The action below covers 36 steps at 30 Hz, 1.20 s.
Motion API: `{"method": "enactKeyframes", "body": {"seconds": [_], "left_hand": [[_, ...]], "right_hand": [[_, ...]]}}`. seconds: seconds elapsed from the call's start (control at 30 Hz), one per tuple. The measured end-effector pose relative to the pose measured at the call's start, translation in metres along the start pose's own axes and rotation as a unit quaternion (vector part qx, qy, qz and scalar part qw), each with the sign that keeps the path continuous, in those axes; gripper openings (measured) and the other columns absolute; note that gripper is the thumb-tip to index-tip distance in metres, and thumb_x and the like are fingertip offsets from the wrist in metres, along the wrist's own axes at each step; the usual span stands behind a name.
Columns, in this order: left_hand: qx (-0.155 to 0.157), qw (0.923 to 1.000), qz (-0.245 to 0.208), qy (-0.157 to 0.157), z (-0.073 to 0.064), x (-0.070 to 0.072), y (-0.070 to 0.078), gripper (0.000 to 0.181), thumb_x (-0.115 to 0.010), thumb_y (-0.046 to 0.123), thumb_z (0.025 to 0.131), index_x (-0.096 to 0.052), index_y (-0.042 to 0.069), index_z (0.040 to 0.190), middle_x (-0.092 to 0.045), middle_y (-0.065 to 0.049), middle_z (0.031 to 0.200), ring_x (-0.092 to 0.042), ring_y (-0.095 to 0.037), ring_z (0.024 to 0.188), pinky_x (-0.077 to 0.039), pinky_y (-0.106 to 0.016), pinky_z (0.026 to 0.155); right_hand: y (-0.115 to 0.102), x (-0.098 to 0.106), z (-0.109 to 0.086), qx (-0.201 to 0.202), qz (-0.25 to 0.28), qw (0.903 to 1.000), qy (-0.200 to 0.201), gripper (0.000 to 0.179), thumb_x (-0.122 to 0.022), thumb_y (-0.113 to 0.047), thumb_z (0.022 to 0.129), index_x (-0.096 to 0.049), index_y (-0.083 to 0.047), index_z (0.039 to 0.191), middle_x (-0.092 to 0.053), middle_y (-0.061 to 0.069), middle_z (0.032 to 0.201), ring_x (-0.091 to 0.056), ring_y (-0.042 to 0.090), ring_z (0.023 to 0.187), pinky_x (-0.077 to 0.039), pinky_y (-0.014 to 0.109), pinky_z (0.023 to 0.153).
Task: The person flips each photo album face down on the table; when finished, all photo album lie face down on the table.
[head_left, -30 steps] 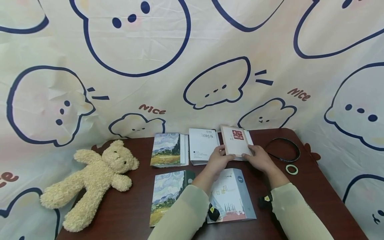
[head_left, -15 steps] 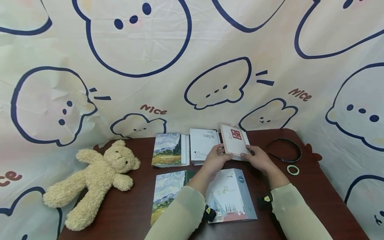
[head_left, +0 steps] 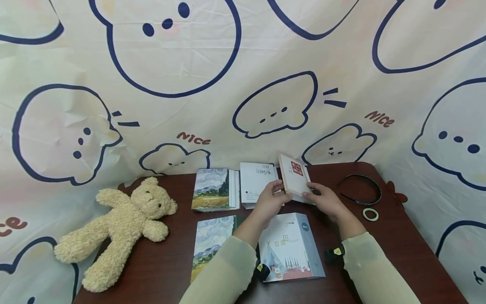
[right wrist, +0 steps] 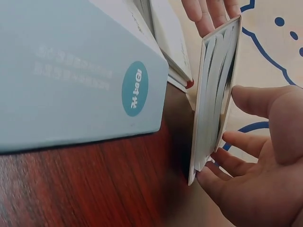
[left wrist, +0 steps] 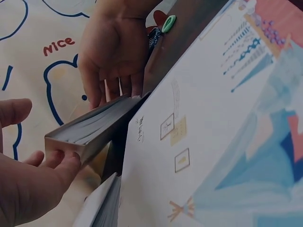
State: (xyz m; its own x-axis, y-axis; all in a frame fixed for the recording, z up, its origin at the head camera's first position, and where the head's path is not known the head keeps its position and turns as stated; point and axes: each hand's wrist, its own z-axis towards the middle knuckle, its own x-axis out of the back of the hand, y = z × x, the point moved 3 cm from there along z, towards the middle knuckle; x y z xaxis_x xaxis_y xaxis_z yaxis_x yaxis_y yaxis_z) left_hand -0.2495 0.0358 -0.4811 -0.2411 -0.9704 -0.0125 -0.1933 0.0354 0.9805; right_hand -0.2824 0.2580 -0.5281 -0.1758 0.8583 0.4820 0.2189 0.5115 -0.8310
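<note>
In the head view, a small cream hardcover book with a red square print stands tilted between both hands at the back of the table. My left hand holds its spine side; in the left wrist view the fingertips press against the spine and the thumb is raised. My right hand grips the opposite edge, thumb on the cover. From the right wrist, the book's page edges show slightly fanned between the covers, with fingers at the lower edge.
A white book and a landscape-painting book lie at the back left. Nearer stand a pale blue box-like book and another painted book. A teddy bear lies left; a black headband and green ring lie right.
The cream book has tilted up more and swung slightly left between the hands. My left forearm has shifted left, and the right hand's fingers have moved a little along the book's edge.
</note>
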Motion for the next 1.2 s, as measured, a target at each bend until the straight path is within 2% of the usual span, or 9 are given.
{"method": "enactKeyframes", "body": {"seconds": [0.27, 0.53, 0.7, 0.93, 1.2], "left_hand": [[-0.013, 0.9999, -0.001, -0.001, -0.002, 0.006, 0.004, 0.068, -0.073, 0.025, 0.095, -0.044, 0.016, 0.156, -0.052, -0.002, 0.153, -0.052, -0.026, 0.140, -0.047, -0.045, 0.110], [-0.033, 0.9995, 0.005, 0.002, -0.004, 0.010, 0.009, 0.065, -0.072, 0.026, 0.097, -0.045, 0.017, 0.156, -0.054, 0.004, 0.150, -0.053, -0.021, 0.138, -0.047, -0.045, 0.111], [-0.041, 0.9992, -0.005, -0.004, -0.004, 0.011, 0.013, 0.066, -0.072, 0.026, 0.097, -0.044, 0.017, 0.156, -0.055, 0.004, 0.151, -0.049, -0.026, 0.142, -0.046, -0.045, 0.112], [-0.050, 0.9987, -0.013, -0.004, -0.004, 0.012, 0.017, 0.066, -0.073, 0.023, 0.096, -0.045, 0.017, 0.155, -0.057, 0.005, 0.149, -0.048, -0.029, 0.143, -0.046, -0.045, 0.111], [-0.056, 0.9984, -0.001, 0.002, -0.005, 0.010, 0.023, 0.064, -0.073, 0.021, 0.096, -0.046, 0.018, 0.155, -0.060, 0.010, 0.145, -0.050, -0.028, 0.141, -0.046, -0.045, 0.112]], "right_hand": [[0.002, -0.006, 0.001, -0.007, 0.068, 0.9974, -0.019, 0.073, -0.067, -0.045, 0.100, -0.039, -0.015, 0.161, -0.035, 0.020, 0.163, -0.041, 0.042, 0.140, -0.030, 0.065, 0.117], [-0.002, -0.013, 0.000, -0.005, 0.096, 0.9950, -0.027, 0.075, -0.067, -0.048, 0.099, -0.038, -0.017, 0.161, -0.034, 0.019, 0.163, -0.041, 0.042, 0.141, -0.028, 0.066, 0.118], [-0.006, -0.017, 0.000, -0.003, 0.108, 0.9937, -0.030, 0.075, -0.065, -0.053, 0.099, -0.038, -0.018, 0.161, -0.039, 0.017, 0.160, -0.043, 0.040, 0.141, -0.028, 0.063, 0.119], [-0.009, -0.021, 0.003, 0.006, 0.153, 0.9873, -0.041, 0.076, -0.064, -0.051, 0.101, -0.038, -0.011, 0.160, -0.039, 0.016, 0.160, -0.043, 0.037, 0.144, -0.034, 0.051, 0.119], [-0.014, -0.023, 0.002, 0.010, 0.191, 0.9797, -0.059, 0.072, -0.058, -0.049, 0.105, -0.037, -0.007, 0.159, -0.039, 0.015, 0.160, -0.035, 0.036, 0.150, -0.032, 0.052, 0.121]]}}
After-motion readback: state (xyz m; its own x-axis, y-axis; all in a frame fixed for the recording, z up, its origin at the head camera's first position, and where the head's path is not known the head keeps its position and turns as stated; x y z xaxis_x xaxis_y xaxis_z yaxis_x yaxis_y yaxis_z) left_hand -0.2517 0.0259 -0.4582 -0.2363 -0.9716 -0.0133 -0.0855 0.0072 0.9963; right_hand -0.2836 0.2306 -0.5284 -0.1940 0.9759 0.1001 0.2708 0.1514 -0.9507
